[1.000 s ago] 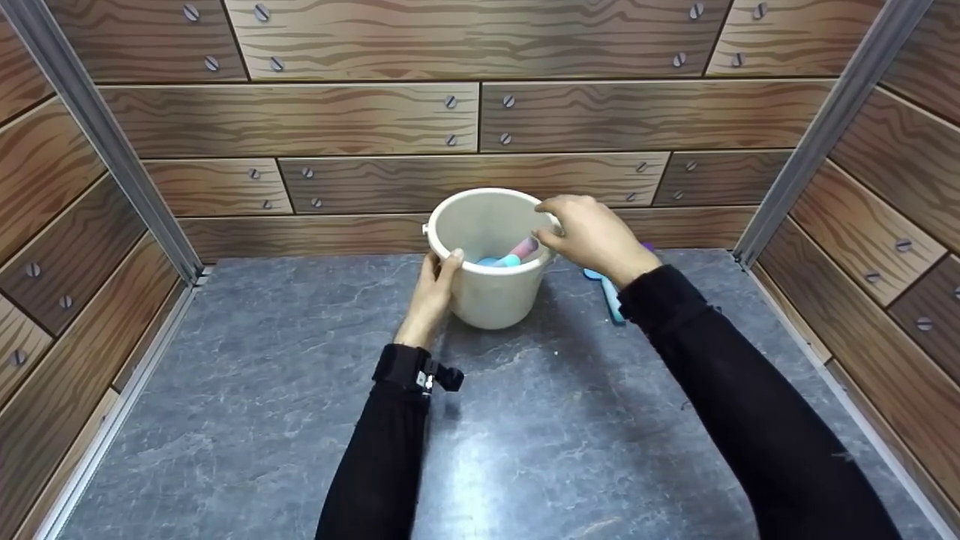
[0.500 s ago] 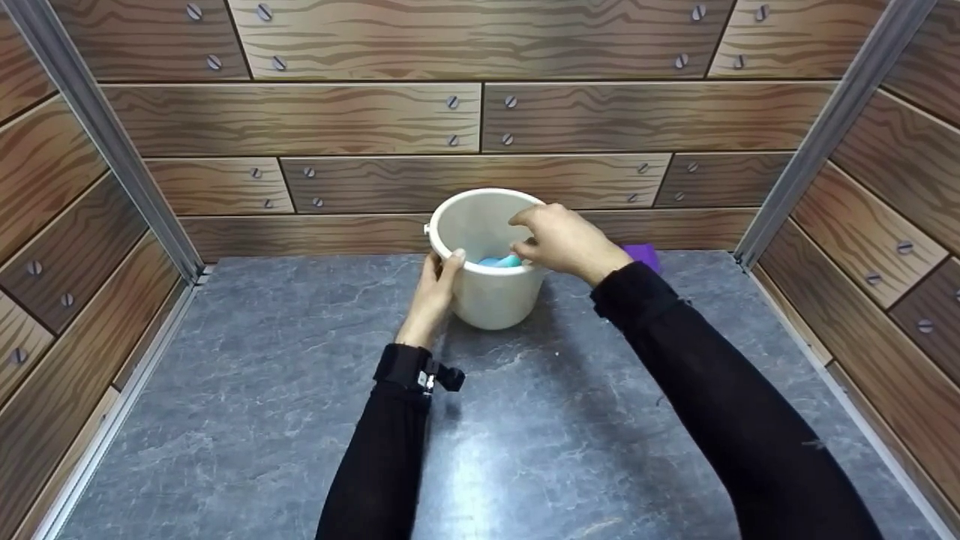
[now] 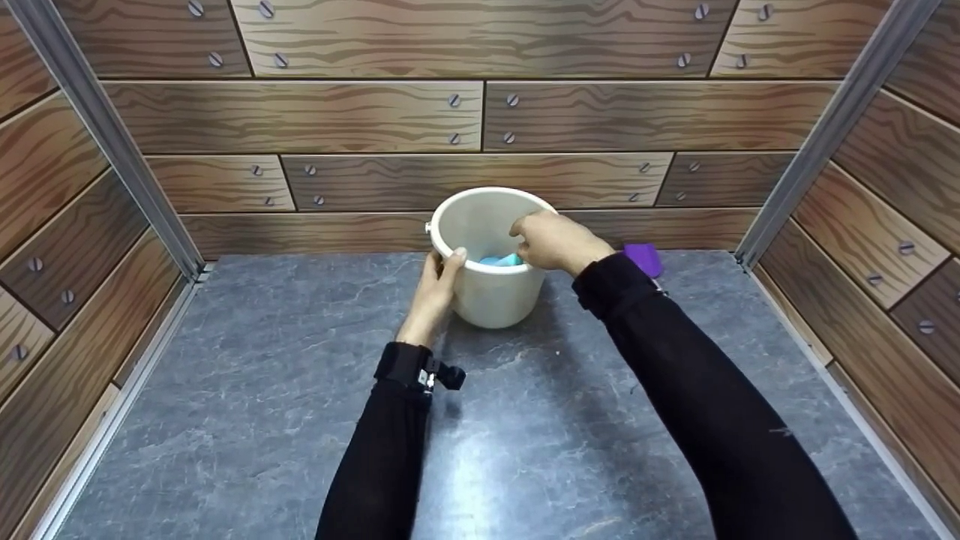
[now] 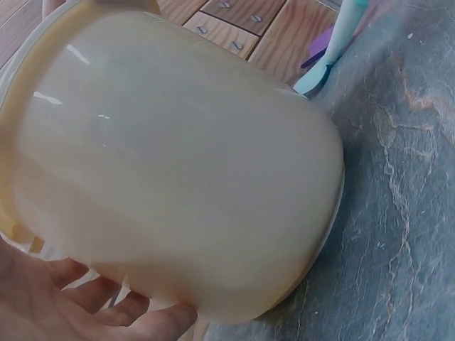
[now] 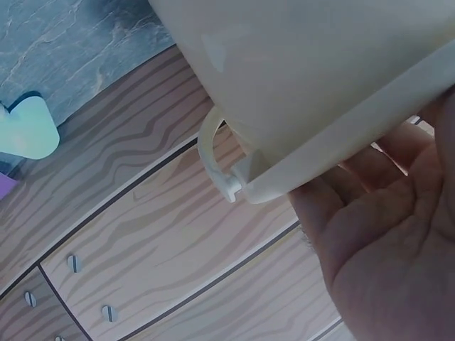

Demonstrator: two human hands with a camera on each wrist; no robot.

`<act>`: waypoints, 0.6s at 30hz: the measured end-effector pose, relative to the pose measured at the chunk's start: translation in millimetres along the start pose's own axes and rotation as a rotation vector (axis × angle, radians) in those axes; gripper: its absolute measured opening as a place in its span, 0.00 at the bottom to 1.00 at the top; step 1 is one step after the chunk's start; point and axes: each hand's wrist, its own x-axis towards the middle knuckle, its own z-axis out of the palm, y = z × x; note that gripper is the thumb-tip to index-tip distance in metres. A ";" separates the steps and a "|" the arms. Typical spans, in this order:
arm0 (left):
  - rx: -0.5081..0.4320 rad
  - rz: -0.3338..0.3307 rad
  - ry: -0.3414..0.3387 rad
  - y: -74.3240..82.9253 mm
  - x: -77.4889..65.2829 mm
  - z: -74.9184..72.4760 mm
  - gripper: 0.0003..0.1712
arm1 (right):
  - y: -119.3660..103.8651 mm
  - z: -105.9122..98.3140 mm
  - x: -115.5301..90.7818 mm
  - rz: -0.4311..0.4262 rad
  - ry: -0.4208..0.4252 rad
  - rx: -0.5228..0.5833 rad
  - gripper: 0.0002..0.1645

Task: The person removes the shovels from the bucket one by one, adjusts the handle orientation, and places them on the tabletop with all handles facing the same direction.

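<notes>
Head view: left hand [image 3: 430, 298] grips the bucket [image 3: 501, 296]; right hand [image 3: 559, 241] reaches inside (partly hidden; its grasp I cannot tell).

From my remote seat I see three walls in plank-patterned panels: the back wall [image 3: 375, 112], the left wall [image 3: 64, 225] and the right wall [image 3: 892, 195], brown grain dotted with slotted screw heads [image 3: 454, 100]. Grey metal posts [image 3: 112, 142] stand in both far corners, and a pale metal strip [image 3: 109, 427] edges my left. The bench [image 3: 262, 375] is blue-grey and marbled, with a white glare [image 3: 472, 480] up close.
</notes>
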 end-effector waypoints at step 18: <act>0.016 0.017 0.030 -0.3 -1.0 2.9 0.50 | 14.5 10.6 7.9 0.015 0.049 0.048 0.16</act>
